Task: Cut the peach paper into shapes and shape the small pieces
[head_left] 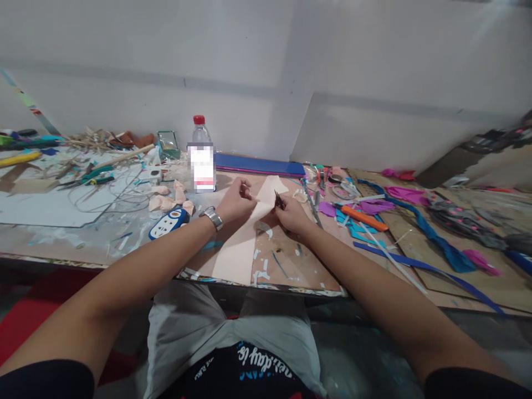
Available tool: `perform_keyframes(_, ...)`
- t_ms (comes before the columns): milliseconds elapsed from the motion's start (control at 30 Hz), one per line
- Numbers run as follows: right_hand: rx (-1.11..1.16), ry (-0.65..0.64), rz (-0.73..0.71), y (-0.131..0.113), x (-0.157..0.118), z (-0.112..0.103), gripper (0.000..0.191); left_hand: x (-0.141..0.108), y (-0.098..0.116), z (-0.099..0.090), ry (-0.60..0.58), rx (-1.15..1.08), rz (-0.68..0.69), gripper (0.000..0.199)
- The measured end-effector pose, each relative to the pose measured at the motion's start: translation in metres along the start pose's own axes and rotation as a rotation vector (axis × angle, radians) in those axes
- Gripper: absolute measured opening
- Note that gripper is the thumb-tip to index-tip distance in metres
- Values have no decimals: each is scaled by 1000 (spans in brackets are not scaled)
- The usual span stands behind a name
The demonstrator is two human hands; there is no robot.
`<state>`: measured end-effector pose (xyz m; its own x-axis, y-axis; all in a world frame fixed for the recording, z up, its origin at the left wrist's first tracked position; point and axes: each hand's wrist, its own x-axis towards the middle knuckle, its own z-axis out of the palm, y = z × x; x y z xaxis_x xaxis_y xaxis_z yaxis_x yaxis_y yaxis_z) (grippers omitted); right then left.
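Observation:
A long pale pink sheet point(235, 252) lies on the workbench point(291, 271) in front of me, running from its near edge toward the wall. My left hand point(235, 204), with a metal watch on the wrist, pinches the sheet's upper left part. My right hand point(291, 213) grips small dark scissors point(278, 200) whose blades meet the sheet at its right edge. The two hands are close together over the middle of the sheet.
A red-capped plastic bottle point(200, 158) stands just behind my left hand, with a blue-white power strip point(169, 223) and pink scraps point(168, 202) to its left. Blue sheets point(260, 164) lie by the wall. To the right are an orange knife point(363, 218), blue and magenta offcuts point(415, 221).

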<state>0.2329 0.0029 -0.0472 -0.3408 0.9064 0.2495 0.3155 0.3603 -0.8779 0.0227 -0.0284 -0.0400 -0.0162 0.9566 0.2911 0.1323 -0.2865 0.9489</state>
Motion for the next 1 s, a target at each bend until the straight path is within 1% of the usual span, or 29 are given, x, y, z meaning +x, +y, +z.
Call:
perform_keyframes(133, 95, -50, 11, 0, -3, 4, 12, -7, -3, 6, -233, 9, -110, 30)
perform_keyframes(167, 121, -54, 23, -1, -4, 6, 13, -8, -3, 8, -275, 3, -128, 29)
perform_keyframes(233, 160, -53, 45, -3, -8, 10, 18, -8, -2, 10, -320, -29, -138, 28)
perform_keyframes(300, 200, -65, 60, -7, -11, 13, 23, -7, 0, 10, -340, -74, -127, 34)
perform_keyframes(367, 269, -77, 79, -11, -14, 15, 27, -7, 3, 9, -359, -115, -118, 47)
perform_keyframes(433, 328, -58, 97, -14, -15, 16, 29, -8, 5, 7, -380, -144, -116, 56)
perform_keyframes(567, 288, 25, 140, -16, -15, 15, 30, -11, 7, 2, -399, -186, -129, 54)
perform_keyframes(667, 252, 53, 148, -16, -14, 12, 31, -10, 6, 1, -397, -215, -161, 54)
perform_keyframes(833, 235, 14, 143, -15, -14, 12, 32, -13, 6, 2, -401, -303, -261, 57)
perform_keyframes(900, 213, -12, 136, -13, -14, 12, 30, -15, 7, 4, -417, -360, -301, 58)
perform_keyframes(1000, 187, -45, 109, -10, -14, 12, 26, -15, 7, 6, -421, -422, -340, 66)
